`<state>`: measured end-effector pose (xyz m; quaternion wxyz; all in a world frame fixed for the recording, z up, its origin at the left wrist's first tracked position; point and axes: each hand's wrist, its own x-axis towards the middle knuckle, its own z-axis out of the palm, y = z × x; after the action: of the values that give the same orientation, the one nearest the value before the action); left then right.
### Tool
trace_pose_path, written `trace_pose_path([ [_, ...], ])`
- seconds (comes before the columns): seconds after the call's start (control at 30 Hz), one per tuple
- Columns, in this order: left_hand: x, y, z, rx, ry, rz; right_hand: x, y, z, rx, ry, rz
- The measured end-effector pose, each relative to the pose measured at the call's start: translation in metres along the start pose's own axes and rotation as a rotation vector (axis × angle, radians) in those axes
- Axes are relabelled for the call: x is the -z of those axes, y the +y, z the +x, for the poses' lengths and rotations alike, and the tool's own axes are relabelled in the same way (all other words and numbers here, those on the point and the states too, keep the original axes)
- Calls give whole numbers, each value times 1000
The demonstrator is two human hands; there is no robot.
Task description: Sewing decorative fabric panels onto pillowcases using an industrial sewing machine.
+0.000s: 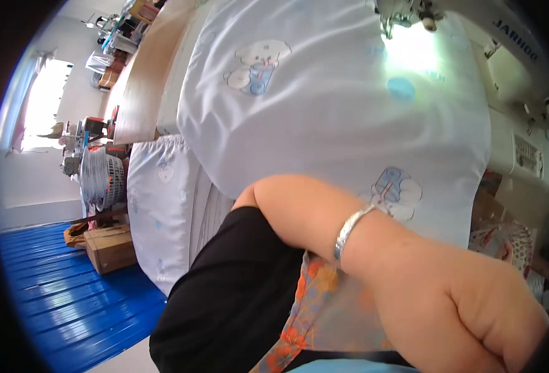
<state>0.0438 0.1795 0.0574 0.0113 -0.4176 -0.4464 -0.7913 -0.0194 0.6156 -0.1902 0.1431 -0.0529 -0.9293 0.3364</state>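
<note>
My left arm reaches forward in a black sleeve, bends at the elbow and crosses back to the right. A silver bracelet circles its wrist. Close to the camera at the lower right, my left hand looks curled closed; its fingertips are hidden, and so is anything in them. My right hand is out of view. Beyond the arm, white cloth with cartoon animal prints spreads over the table and hangs off its near side. Its far right part lies beneath the lit needle area of a sewing machine.
A wooden tabletop extends at the left, with gathered white cloth hanging below. A cardboard box stands on the blue ridged floor, near a white plastic basket. Bundled fabric lies at the right.
</note>
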Motion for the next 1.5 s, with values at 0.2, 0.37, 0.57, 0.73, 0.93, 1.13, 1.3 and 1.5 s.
trace_pose_path([
  [0.2, 4, -5, 6, 49, -29, -18, -46, 129, -13, -593, -481, -76],
  [0.37, -4, -6, 0, 89, -70, -42, -65, 205, -20, -110, -485, -272],
  [0.57, -9, -2, -2, 132, -63, -84, -77, 163, -20, -51, -435, -237],
  [0.73, 10, 11, 1, 134, -113, -201, -19, 202, -17, -305, -412, -587],
  [0.93, 38, 9, -36, 236, -190, 436, 24, -35, 47, -79, 425, -47],
  [1.13, 76, -8, -66, 148, 235, 1045, -71, -288, 16, 661, 184, 493],
  [1.3, 129, 18, -109, 565, 1014, 754, -128, -413, -19, 817, -559, 575],
  [1.5, 179, 62, -151, 558, 1102, 889, -143, -384, 0, 1018, -428, 129],
])
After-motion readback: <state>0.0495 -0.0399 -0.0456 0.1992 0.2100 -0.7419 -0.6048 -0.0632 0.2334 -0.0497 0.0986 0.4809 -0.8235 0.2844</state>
